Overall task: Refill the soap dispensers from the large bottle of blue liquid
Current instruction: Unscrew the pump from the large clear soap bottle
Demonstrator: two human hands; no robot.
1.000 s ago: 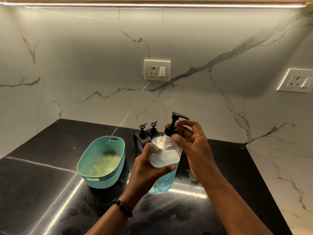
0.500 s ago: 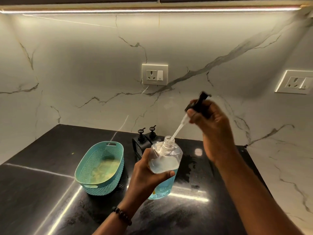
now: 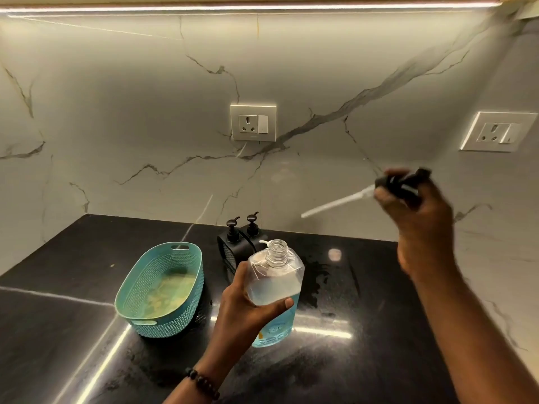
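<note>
My left hand (image 3: pixel 246 309) grips a clear bottle (image 3: pixel 275 284) with blue liquid in its lower half, tilted a little, above the black counter (image 3: pixel 364 330). Its threaded neck is uncapped. My right hand (image 3: pixel 414 217) holds the black pump head (image 3: pixel 404 183) up and to the right of the bottle, blurred, with its white dip tube (image 3: pixel 335 203) pointing down-left in the air. Two black soap dispensers (image 3: pixel 242 243) with pump tops stand side by side in a black holder against the back wall, just behind the bottle.
A teal perforated basket (image 3: pixel 160 287) with something yellowish inside stands left of the bottle. The counter shows wet smears to the right of the bottle. Wall sockets (image 3: pixel 253 123) sit on the marble backsplash, which closes in the counter at the back and right.
My right hand unscrewed the pump, drew it out of the bottle and carried it up and right, the tube now clear of the neck. The left hand kept hold of the bottle.
</note>
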